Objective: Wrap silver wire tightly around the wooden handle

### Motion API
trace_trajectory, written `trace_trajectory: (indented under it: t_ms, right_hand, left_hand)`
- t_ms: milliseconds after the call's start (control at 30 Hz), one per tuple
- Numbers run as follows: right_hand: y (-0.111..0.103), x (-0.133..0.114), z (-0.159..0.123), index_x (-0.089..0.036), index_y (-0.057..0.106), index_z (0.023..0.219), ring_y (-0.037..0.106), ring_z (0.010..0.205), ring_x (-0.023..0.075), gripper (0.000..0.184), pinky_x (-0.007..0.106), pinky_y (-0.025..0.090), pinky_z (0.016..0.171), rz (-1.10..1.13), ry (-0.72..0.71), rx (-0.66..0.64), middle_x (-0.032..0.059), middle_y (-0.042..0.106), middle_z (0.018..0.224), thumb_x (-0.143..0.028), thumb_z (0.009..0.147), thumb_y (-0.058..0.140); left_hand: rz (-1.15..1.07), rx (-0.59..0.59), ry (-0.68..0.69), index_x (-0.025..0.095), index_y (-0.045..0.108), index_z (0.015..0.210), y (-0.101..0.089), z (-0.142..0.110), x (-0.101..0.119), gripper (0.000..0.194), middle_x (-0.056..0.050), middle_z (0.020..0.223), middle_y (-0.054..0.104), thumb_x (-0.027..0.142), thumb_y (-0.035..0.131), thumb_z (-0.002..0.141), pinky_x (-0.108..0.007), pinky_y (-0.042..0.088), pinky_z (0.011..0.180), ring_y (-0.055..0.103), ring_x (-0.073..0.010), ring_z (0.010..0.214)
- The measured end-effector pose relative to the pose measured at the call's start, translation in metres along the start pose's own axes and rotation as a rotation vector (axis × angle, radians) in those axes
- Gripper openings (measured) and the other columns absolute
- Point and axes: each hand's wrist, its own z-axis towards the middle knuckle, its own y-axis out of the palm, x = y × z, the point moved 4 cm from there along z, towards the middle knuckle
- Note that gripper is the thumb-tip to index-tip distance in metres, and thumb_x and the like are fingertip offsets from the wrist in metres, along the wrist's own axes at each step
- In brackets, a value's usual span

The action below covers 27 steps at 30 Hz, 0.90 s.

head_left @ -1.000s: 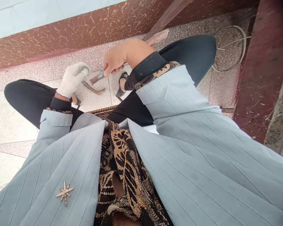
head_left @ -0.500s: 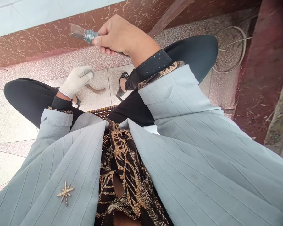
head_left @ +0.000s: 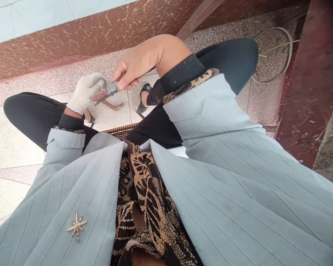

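My right hand (head_left: 131,70), bare, is closed round one end of a short flat wooden stick (head_left: 100,96) with thin silvery wire (head_left: 112,88) wound round its middle. The stick's far end points down and left, close beside my left hand (head_left: 86,91). That hand wears a white knitted glove, and its fingers are curled together in a pinch. What the gloved fingers hold, if anything, is too small to make out. A bent brown twig (head_left: 113,106) shows just right of the glove, apparently on the floor.
My knees spread to both sides over a tiled floor (head_left: 16,144). A red-brown marbled wall base (head_left: 58,40) runs along the front, with a slanting wooden post (head_left: 198,18). A pale cable loop (head_left: 287,62) lies at right beside a dark red ledge (head_left: 302,92). A woven seat edge (head_left: 120,130) shows below.
My right hand has swung down toward me with the wire-wound stick, bringing its far end from high at the left to beside the glove. My left hand has shifted slightly left.
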Motion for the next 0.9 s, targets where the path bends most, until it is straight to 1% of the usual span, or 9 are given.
trace_trajectory:
  t_ms: [100, 167, 233, 300, 367, 467, 600, 800, 900]
  right_hand:
    - [-0.018, -0.01, -0.011, -0.007, 0.069, 0.088, 0.05, 0.05, -0.0011, 0.019, 0.015, 0.034, 0.054, 0.321, -0.262, 0.42, -0.0061, 0.062, 0.063, -0.015, 0.104, 0.062]
    - [-0.027, -0.006, -0.016, -0.012, 0.056, 0.076, 0.046, 0.047, 0.0021, 0.033, 0.017, 0.03, 0.045, 0.543, -0.297, 0.709, -0.0042, 0.058, 0.062, -0.016, 0.109, 0.056]
    - [-0.03, 0.0, -0.014, -0.014, 0.053, 0.071, 0.044, 0.047, 0.0049, 0.038, 0.02, 0.03, 0.043, 0.517, -0.165, 0.852, -0.0019, 0.056, 0.062, -0.018, 0.109, 0.057]
    - [-0.031, 0.006, -0.008, -0.011, 0.06, 0.074, 0.049, 0.055, 0.0077, 0.032, 0.022, 0.04, 0.052, 0.283, 0.065, 0.869, 0.0013, 0.058, 0.066, -0.02, 0.105, 0.064]
    - [-0.032, 0.011, -0.001, -0.008, 0.069, 0.082, 0.06, 0.071, 0.0137, 0.025, 0.027, 0.049, 0.07, -0.007, 0.269, 0.814, 0.0072, 0.066, 0.078, -0.024, 0.102, 0.068]
    - [-0.028, 0.015, 0.01, -0.003, 0.076, 0.098, 0.069, 0.101, 0.0256, 0.026, 0.035, 0.052, 0.091, -0.36, 0.393, 0.623, 0.0171, 0.073, 0.102, -0.029, 0.102, 0.069]
    - [-0.01, 0.019, 0.019, -0.005, 0.078, 0.083, 0.065, 0.077, 0.018, 0.028, 0.03, 0.049, 0.083, -0.437, 0.445, 0.242, 0.0059, 0.067, 0.07, -0.026, 0.1, 0.075]
    - [0.009, 0.005, 0.012, -0.007, 0.074, 0.084, 0.046, 0.047, 0.0063, 0.026, 0.021, 0.036, 0.06, -0.263, 0.212, -0.104, -0.0079, 0.054, 0.052, -0.021, 0.106, 0.069]
    - [0.005, -0.006, 0.003, -0.007, 0.071, 0.079, 0.049, 0.047, 0.003, 0.026, 0.018, 0.037, 0.057, -0.118, -0.016, -0.068, -0.0078, 0.058, 0.055, -0.012, 0.104, 0.068]
  left_hand:
    - [-0.027, -0.005, -0.029, 0.026, 0.059, 0.082, 0.001, -0.001, 0.0, 0.037, 0.001, 0.068, 0.057, 0.055, 0.052, 0.104, -0.042, 0.048, 0.08, 0.051, -0.0177, 0.078]
    - [-0.016, -0.068, -0.046, 0.026, 0.059, 0.083, 0.004, -0.003, 0.002, 0.038, 0.002, 0.062, 0.052, 0.055, 0.048, 0.105, -0.04, 0.047, 0.078, 0.048, -0.0177, 0.078]
    - [0.011, -0.132, -0.036, 0.027, 0.061, 0.085, 0.006, -0.004, 0.005, 0.031, 0.001, 0.063, 0.053, 0.051, 0.051, 0.102, -0.04, 0.046, 0.08, 0.049, -0.0187, 0.081]
    - [0.041, -0.166, -0.002, 0.027, 0.063, 0.084, 0.008, -0.006, 0.011, 0.023, 0.0, 0.067, 0.057, 0.045, 0.053, 0.096, -0.04, 0.046, 0.08, 0.052, -0.0197, 0.08]
    - [0.068, -0.189, 0.038, 0.027, 0.064, 0.083, 0.009, -0.008, 0.015, 0.02, -0.002, 0.072, 0.059, 0.04, 0.052, 0.091, -0.04, 0.046, 0.078, 0.054, -0.0204, 0.077]
    - [0.09, -0.182, 0.076, 0.024, 0.067, 0.084, 0.008, -0.009, 0.016, 0.021, -0.003, 0.077, 0.063, 0.036, 0.051, 0.09, -0.041, 0.046, 0.078, 0.058, -0.0212, 0.077]
    - [0.059, -0.085, 0.03, 0.026, 0.067, 0.087, 0.0, -0.005, 0.005, 0.026, 0.0, 0.074, 0.063, 0.045, 0.055, 0.098, -0.039, 0.047, 0.088, 0.057, -0.0208, 0.088]
    - [0.024, -0.036, -0.063, 0.028, 0.067, 0.089, -0.003, 0.001, -0.012, 0.036, 0.003, 0.073, 0.064, 0.061, 0.057, 0.1, -0.038, 0.044, 0.098, 0.051, -0.0193, 0.097]
    - [0.016, -0.028, -0.038, 0.027, 0.066, 0.085, -0.001, 0.004, -0.015, 0.032, 0.001, 0.081, 0.067, 0.055, 0.06, 0.099, -0.041, 0.046, 0.092, 0.053, -0.0192, 0.089]
